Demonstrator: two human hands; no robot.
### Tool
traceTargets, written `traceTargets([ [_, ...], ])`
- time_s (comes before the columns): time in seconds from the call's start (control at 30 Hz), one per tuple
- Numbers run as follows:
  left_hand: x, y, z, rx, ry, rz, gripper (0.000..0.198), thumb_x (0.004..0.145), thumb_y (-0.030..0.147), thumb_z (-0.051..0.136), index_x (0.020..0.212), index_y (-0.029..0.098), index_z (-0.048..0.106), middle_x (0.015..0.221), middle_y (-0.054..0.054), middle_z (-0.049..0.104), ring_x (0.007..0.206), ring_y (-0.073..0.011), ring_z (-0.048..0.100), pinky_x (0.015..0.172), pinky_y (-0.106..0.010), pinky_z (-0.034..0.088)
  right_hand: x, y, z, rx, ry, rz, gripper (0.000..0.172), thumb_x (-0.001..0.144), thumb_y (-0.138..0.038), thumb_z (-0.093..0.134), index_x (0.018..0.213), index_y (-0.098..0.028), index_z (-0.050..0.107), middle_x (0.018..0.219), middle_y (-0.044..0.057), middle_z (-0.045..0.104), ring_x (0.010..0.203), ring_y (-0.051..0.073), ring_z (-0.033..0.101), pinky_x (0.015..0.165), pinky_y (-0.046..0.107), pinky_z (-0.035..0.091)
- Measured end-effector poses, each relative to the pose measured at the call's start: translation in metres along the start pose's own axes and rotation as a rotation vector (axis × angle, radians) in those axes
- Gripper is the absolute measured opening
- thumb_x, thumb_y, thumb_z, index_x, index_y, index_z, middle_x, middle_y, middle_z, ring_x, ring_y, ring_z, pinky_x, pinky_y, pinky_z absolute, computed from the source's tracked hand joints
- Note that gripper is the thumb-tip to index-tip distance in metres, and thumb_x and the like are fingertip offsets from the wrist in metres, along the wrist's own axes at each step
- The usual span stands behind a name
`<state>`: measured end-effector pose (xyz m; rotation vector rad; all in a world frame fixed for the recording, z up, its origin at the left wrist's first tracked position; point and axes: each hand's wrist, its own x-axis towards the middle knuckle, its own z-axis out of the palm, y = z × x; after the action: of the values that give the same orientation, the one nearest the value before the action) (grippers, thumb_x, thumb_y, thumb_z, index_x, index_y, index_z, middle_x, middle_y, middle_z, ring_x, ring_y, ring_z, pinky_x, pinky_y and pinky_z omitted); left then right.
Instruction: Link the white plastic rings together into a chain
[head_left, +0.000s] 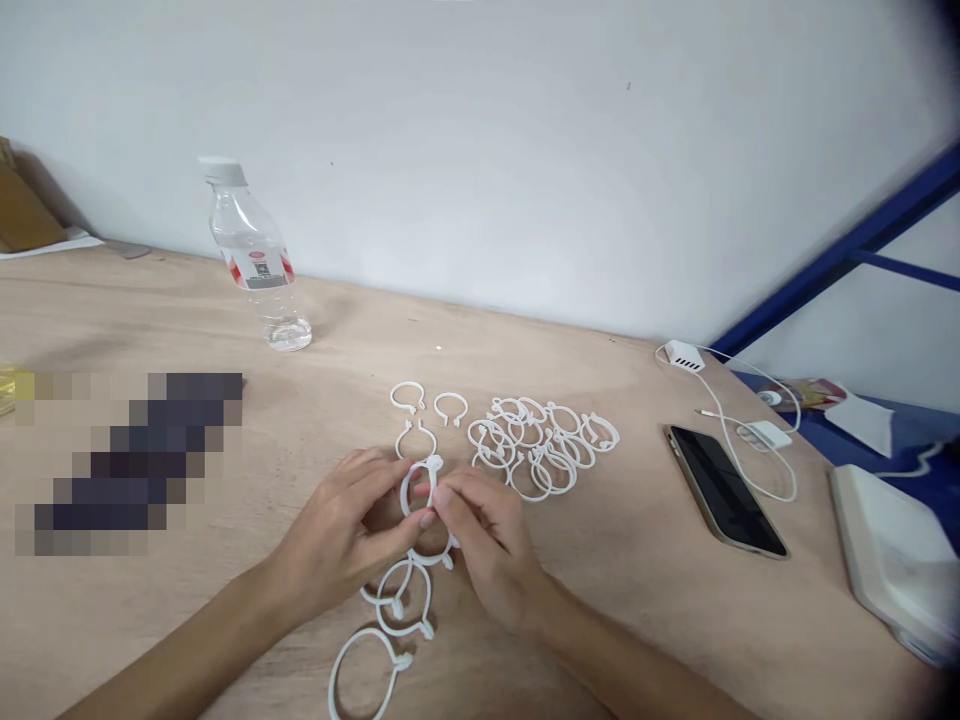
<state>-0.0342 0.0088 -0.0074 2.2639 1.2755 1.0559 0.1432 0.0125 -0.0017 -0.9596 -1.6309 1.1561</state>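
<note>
A small white plastic ring clip (433,464) is held upright between my two hands. My left hand (337,525) pinches its left and lower side with thumb and fingers. On the other side, the thumb and fingers of my right hand (495,540) are closed on the ring near its edge. Just beyond my fingers lie a few loose rings with gaps in them, one of them an open ring (451,396). Below my hands are several rings with their ends together, such as the nearest ring (360,634). A heap of rings (555,489) lies to the right of my right hand.
A water bottle (259,265) stands at the back left of the wooden table (247,640). To the right are a phone (724,490), a white cable with an adapter (684,356) and a white device (892,550). Blue metal bars (832,240) rise beyond the right edge. A patch at left is pixelated.
</note>
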Motion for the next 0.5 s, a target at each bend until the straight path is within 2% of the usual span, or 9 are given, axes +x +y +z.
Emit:
traceTargets([
  [0.07,0.0012,0.0008,-0.0003,-0.013,-0.023,0.051,0.023,0.09,0.031,0.055,0.109,0.021,0.059,0.087,-0.003,0.064,0.08,-0.0173,0.056,0.074,-0.029,0.045,-0.0002,0.0033,0.0012,0.023,0.105,0.032,0.02,0.091,-0.037,0.055,0.093,-0.021,0.067,0.082,0.001,0.065,0.078,0.015,0.059,0.074,0.028,0.045],
  [0.13,0.0029,0.0024,-0.0012,-0.024,-0.067,0.107,0.023,0.09,0.029,0.054,0.112,0.021,0.058,0.081,-0.001,0.062,0.076,-0.0165,0.054,0.072,-0.028,0.043,-0.0006,0.0059,0.0017,0.02,0.12,0.027,0.021,0.09,-0.037,0.057,0.101,-0.022,0.067,0.085,0.001,0.065,0.079,0.015,0.058,0.074,0.028,0.045],
  [0.23,0.0043,0.0041,-0.0027,-0.011,-0.113,0.166,0.022,0.089,0.026,0.053,0.11,0.02,0.058,0.068,0.002,0.056,0.067,-0.0156,0.05,0.068,-0.028,0.041,-0.0011,0.0065,0.0008,-0.005,0.066,-0.008,0.019,0.091,-0.035,0.056,0.092,-0.023,0.07,0.083,0.001,0.065,0.078,0.014,0.059,0.072,0.027,0.045],
  [0.33,0.0031,0.0034,-0.0034,0.028,-0.097,0.172,0.021,0.087,0.029,0.055,0.105,0.019,0.06,0.063,0.002,0.053,0.062,-0.0152,0.047,0.066,-0.029,0.04,-0.0006,0.0045,-0.0004,0.009,0.065,0.016,0.018,0.089,-0.035,0.058,0.085,-0.022,0.07,0.077,0.0,0.064,0.073,0.013,0.057,0.068,0.027,0.044],
  [0.4,0.0016,0.0021,-0.004,0.025,-0.084,0.135,0.024,0.086,0.033,0.057,0.105,0.02,0.062,0.069,0.0,0.058,0.068,-0.0168,0.051,0.07,-0.032,0.042,0.0001,0.0031,-0.0008,0.017,0.063,0.02,0.018,0.089,-0.034,0.057,0.085,-0.022,0.07,0.076,0.0,0.064,0.072,0.013,0.058,0.067,0.027,0.044],
  [0.5,0.0009,0.0002,-0.0049,-0.023,-0.065,0.025,0.032,0.089,0.04,0.052,0.113,0.022,0.062,0.1,-0.007,0.065,0.093,-0.0224,0.056,0.084,-0.038,0.044,0.0008,0.0011,-0.0007,-0.013,0.072,-0.022,0.017,0.089,-0.029,0.056,0.082,-0.021,0.069,0.076,0.0,0.064,0.073,0.014,0.058,0.069,0.028,0.044],
])
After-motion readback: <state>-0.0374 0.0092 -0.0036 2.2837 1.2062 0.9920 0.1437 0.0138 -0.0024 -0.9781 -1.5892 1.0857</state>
